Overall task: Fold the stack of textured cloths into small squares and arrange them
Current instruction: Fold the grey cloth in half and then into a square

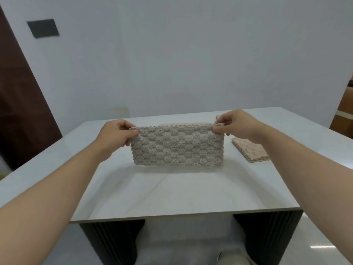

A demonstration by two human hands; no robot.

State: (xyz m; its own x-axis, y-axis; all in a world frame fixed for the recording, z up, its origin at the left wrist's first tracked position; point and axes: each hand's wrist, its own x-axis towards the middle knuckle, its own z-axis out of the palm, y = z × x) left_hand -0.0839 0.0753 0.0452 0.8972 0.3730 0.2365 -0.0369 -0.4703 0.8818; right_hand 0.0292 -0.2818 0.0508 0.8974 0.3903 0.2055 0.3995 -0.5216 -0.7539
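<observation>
1. I take the white table [172,197] as my landmark; every place below is read against it.
2. Grey bobble-textured cloth [178,148]: it hangs upright as a wide rectangle over the middle of the table, its long edges running level with the table's near edge. I cannot tell whether its lower edge touches the tabletop or hangs just clear.
3. Left hand [116,134]: thumb and curled fingers pinch the cloth's upper left corner, above the table's left half.
4. Right hand [236,127]: thumb and fingers are narrowed in a pinch on the upper right corner, above the table's right half. Two layers of edging seem to show in this pinch.
5. Both forearms reach in over the table's near edge.
6. Beige cloth stack [183,123]: it lies flat toward the table's far edge, and only a thin strip shows above the held cloth's top edge.
7. Folded beige cloth [250,150]: it lies flat on the table's right side, partly under my view of the right wrist.
8. Beyond the table's far edge stands a pale wall with a dark plate [43,28] high on its left.
</observation>
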